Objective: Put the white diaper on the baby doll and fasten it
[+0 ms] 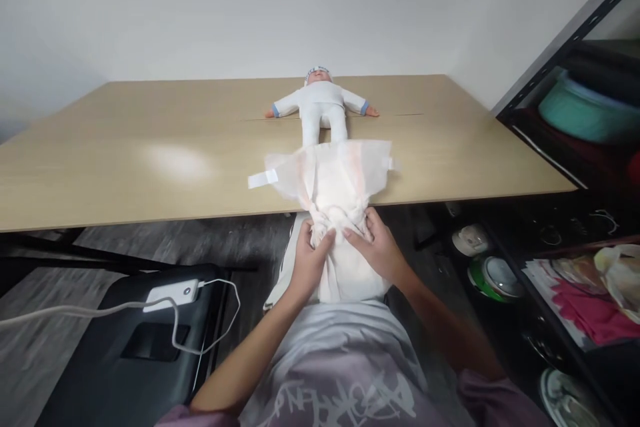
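Note:
An unfolded white diaper spreads from the table's front edge down toward my lap. Its wide end rests by the doll's feet, with a fastening tab sticking out on either side. My left hand pinches the left edge of the diaper's narrow middle, thumb on top. My right hand grips the opposite edge in the same way, and the material bunches between them. Beyond the diaper a baby doll in a white suit with blue cuffs lies on its back, arms spread. The diaper covers its feet.
The wooden table reaches to the wall. At left, a black seat bears a white power bank with a cable and a dark phone. A rack at right holds a teal basin, bags and cloth.

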The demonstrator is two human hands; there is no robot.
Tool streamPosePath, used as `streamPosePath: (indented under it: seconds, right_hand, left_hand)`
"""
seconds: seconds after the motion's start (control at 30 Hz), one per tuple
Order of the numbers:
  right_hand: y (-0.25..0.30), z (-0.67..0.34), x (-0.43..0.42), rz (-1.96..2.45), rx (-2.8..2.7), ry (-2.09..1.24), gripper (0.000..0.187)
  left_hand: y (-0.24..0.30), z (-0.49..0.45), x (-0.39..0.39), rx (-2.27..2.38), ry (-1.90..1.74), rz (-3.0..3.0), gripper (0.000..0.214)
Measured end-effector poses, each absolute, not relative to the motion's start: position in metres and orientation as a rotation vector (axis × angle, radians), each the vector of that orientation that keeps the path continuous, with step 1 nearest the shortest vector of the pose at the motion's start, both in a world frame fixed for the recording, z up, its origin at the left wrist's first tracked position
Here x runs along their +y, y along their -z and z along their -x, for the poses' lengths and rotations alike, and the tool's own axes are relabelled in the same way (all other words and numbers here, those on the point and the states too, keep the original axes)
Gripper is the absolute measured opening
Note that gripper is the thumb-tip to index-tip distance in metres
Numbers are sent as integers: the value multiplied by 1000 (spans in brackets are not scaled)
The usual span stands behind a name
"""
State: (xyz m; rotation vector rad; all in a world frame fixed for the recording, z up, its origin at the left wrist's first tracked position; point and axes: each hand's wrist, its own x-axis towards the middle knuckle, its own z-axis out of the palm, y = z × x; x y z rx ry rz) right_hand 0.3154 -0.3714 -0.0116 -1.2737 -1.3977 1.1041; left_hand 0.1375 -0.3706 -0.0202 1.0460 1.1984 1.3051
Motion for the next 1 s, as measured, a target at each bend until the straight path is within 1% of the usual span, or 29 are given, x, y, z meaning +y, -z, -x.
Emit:
streamPosePath:
  seconds: [0.07, 0.17, 0.27, 0.4, 0.43, 0.5, 0.63, 0.77, 0.83, 0.9, 0.93, 1.0]
  right_hand:
    - [23, -316, -360, 1343, -1439, -1041, 41]
    - [33, -321, -357, 1462, -1451, -754, 38]
    - [27, -325, -355, 1451, -1457, -518, 37]
    - [1, -320, -335, 1302, -1709, -459, 22]
    - [-5, -316, -327, 1266, -1801, -466, 21]
    - [-13, -307, -310, 1207, -1984, -477, 26]
    - [-14, -292, -277, 1182, -2274, -415, 49]
    - [-2, -293, -252, 1280, -2401, -336, 67]
    - [3, -297, -246, 1308, -2422, -341, 73]
    - [5, -301, -243, 1303, -2438, -342, 75]
    - [6, -302, -243, 1292, -2447, -338, 74]
    - [6, -304, -242, 1275, -2462, -324, 74]
  left_hand:
    - [34, -133, -361, 1207, -1256, -931, 47]
    - [47, -126, -359, 1222, -1171, -841, 54]
    - [52, -122, -364, 1222, -1101, -854, 56]
    - [51, -121, -371, 1217, -1050, -894, 60]
    - [51, -122, -373, 1225, -1046, -910, 60]
    - [51, -121, -376, 1245, -1037, -964, 55]
    - [54, -113, -379, 1294, -1040, -1252, 42]
    - [53, -82, -362, 1232, -1180, -1728, 41]
    - [43, -60, -336, 1084, -1216, -1953, 32]
    - [27, -39, -295, 950, -1186, -2177, 24]
    - [18, -32, -271, 939, -1210, -2275, 24]
    - [1, -25, -218, 1078, -1145, -2467, 29]
